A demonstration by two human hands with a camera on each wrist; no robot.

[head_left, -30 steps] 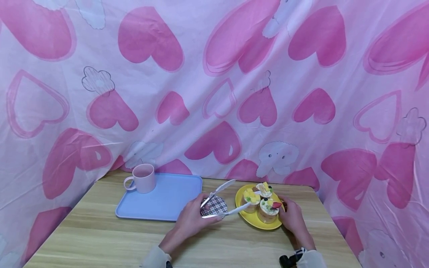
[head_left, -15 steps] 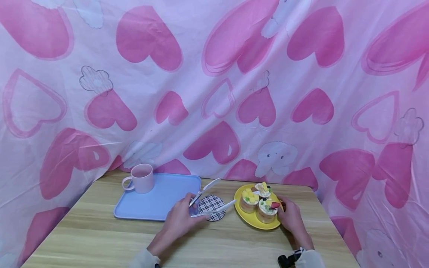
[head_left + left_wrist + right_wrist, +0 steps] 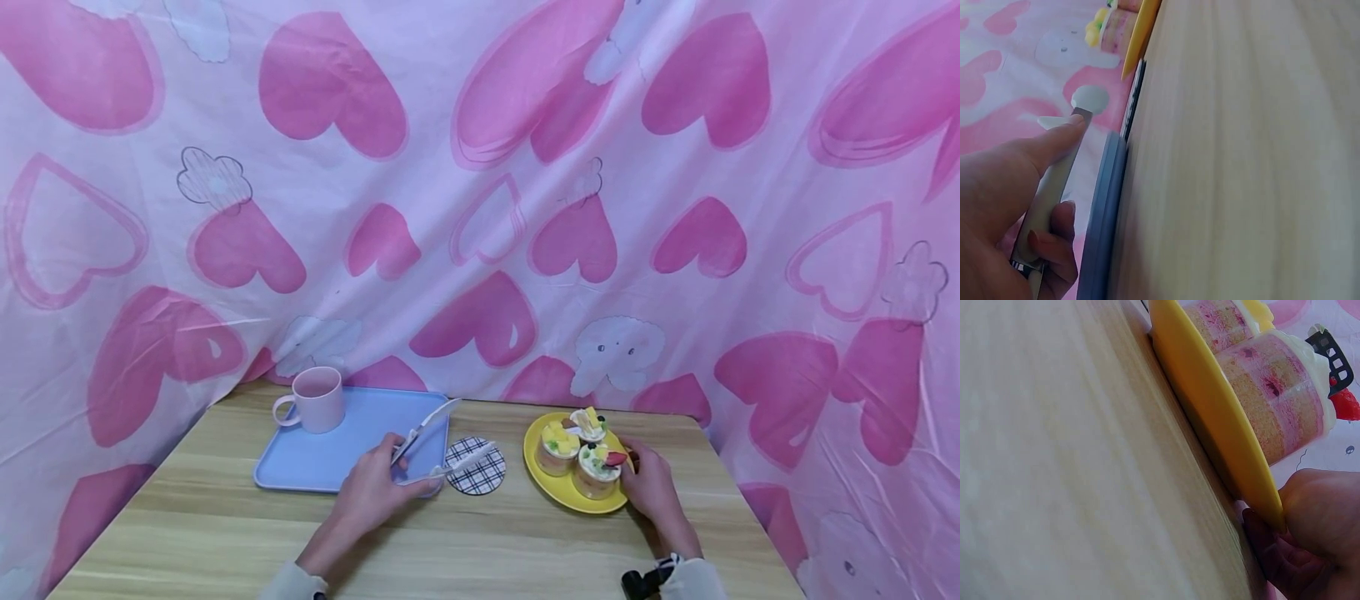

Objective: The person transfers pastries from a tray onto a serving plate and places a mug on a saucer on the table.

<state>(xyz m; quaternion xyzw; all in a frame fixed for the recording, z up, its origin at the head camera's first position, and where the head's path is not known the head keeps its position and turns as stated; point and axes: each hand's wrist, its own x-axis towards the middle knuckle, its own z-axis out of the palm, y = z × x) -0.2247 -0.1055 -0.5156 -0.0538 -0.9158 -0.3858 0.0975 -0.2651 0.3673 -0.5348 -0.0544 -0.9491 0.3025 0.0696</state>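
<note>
In the head view my left hand holds a pair of tongs with white tips; their arms are spread apart and nothing is between them. The tongs hover over the right edge of the blue tray and partly over a round checked coaster. My right hand pinches the right rim of a yellow plate, thumb on top and fingers beneath, as the right wrist view shows. Three small cake cups stand on it: one with strawberry, one with yellow cubes, and a rear one.
A pink mug stands on the tray's left part, handle to the left. The wooden table ends in front of a pink heart-patterned curtain. A dark device is strapped at my right wrist.
My left hand has moved left with the tongs, away from the plate, uncovering more of the coaster. My right hand stays at the plate's rim.
</note>
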